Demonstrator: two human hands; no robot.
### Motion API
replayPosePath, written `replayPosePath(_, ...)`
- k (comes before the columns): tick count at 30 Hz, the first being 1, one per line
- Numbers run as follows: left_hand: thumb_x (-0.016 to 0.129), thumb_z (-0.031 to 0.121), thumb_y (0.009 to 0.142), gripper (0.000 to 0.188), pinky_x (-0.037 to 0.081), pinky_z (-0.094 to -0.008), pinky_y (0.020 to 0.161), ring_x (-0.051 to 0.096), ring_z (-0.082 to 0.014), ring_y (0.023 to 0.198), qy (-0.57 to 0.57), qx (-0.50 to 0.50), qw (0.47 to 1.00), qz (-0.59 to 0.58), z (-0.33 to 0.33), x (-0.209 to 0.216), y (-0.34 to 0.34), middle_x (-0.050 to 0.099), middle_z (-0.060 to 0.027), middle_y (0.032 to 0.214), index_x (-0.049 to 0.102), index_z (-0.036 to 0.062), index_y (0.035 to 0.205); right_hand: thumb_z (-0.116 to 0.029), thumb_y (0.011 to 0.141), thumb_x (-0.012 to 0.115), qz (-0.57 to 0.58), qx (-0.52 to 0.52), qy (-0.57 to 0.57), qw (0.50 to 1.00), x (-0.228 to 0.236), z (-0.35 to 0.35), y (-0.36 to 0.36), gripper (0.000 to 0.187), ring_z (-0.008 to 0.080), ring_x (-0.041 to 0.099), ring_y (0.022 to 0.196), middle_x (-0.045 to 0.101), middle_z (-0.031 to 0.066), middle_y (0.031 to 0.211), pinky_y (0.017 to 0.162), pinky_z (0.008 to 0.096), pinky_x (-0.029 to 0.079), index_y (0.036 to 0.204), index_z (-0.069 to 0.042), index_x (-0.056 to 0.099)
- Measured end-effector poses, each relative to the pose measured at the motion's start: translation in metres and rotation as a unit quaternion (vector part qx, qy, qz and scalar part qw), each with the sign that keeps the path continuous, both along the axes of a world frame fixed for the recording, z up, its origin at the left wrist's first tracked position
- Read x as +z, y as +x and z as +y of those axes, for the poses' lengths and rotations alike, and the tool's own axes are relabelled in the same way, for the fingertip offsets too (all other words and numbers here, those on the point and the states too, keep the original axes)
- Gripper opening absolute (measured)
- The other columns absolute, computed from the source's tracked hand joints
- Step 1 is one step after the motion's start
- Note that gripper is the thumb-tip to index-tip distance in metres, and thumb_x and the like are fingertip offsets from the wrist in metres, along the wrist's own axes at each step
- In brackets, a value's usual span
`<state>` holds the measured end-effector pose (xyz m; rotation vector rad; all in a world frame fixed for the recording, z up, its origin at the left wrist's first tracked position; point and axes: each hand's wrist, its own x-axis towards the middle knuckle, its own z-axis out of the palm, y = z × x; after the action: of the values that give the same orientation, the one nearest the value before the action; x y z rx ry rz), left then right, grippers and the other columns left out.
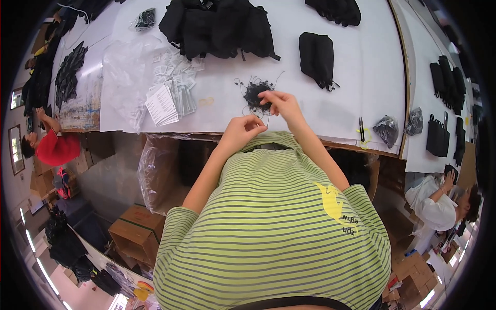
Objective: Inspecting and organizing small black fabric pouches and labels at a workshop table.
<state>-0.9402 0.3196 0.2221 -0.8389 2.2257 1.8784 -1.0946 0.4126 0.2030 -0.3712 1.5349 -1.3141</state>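
A tangled heap of thin black strings, apparently with small black ends, lies on the white table in front of me. Close to the table's front edge, my left hand is closed in a pinch, and a thin dark string shows at its fingertips. My right hand reaches over the right side of the heap with its fingers bent and drawn together. Whatever its fingertips hold is too small to make out. Left of the heap is a stack of white printed tags, fanned out beside looser ones.
Black fabric pouches are piled at the back, with more pouches to the right. Black-handled snips and a plastic-wrapped black bundle lie near the front right edge. Clear plastic covers the left. Co-workers sit at both sides.
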Motion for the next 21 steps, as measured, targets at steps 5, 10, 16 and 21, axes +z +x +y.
replayPosePath(5, 0.068, 0.021, 0.080, 0.021, 0.043, -0.0244, 0.059, 0.052, -0.0087, 0.061, 0.002, 0.024, 1.000, -0.006, 0.000, -0.005, 0.016, 0.060, -0.0031, 0.066, 0.065, 0.0005, 0.083, -0.027, 0.096, 0.046, -0.077, -0.105, -0.079, 0.988, 0.016, 0.008, -0.028, 0.034, 0.0055, 0.048, 0.059, 0.061, 0.0041, 0.073, 0.057, 0.0181, 0.039, 0.100, 0.001, 0.064)
replayPosePath(10, 0.067, 0.019, 0.082, 0.018, 0.044, -0.0245, 0.067, 0.055, -0.0099, 0.069, 0.035, 0.007, 0.998, -0.050, -0.009, -0.003, 0.021, 0.061, -0.0018, 0.074, 0.063, 0.0020, 0.086, -0.028, 0.096, 0.046, -0.067, -0.122, -0.124, 0.982, 0.028, 0.012, -0.028, 0.033, 0.0065, 0.046, 0.059, 0.057, 0.0029, 0.067, 0.056, 0.0199, 0.036, 0.086, -0.001, 0.062)
replayPosePath(16, 0.069, 0.026, 0.078, 0.042, 0.033, -0.0425, 0.095, 0.046, -0.0316, 0.109, -0.330, 0.383, 0.856, 0.108, -0.097, -0.008, 0.061, 0.054, -0.0131, 0.112, 0.055, 0.0028, 0.109, -0.028, 0.094, 0.049, -0.016, -0.020, -0.074, 0.997, 0.046, 0.021, -0.032, 0.035, 0.0052, 0.040, 0.052, 0.049, -0.0008, 0.056, 0.050, 0.0206, 0.029, 0.067, -0.005, 0.056)
replayPosePath(21, 0.074, 0.038, 0.072, 0.069, 0.028, -0.0511, 0.097, 0.033, -0.0379, 0.120, -0.467, 0.413, 0.740, -0.251, -0.167, -0.046, 0.121, 0.038, -0.0199, 0.130, 0.045, 0.0013, 0.123, -0.031, 0.094, 0.048, 0.052, 0.161, 0.024, 0.985, 0.038, 0.024, -0.019, 0.039, 0.0048, 0.035, 0.051, 0.041, -0.0043, 0.052, 0.050, 0.0212, 0.028, 0.064, -0.006, 0.054)
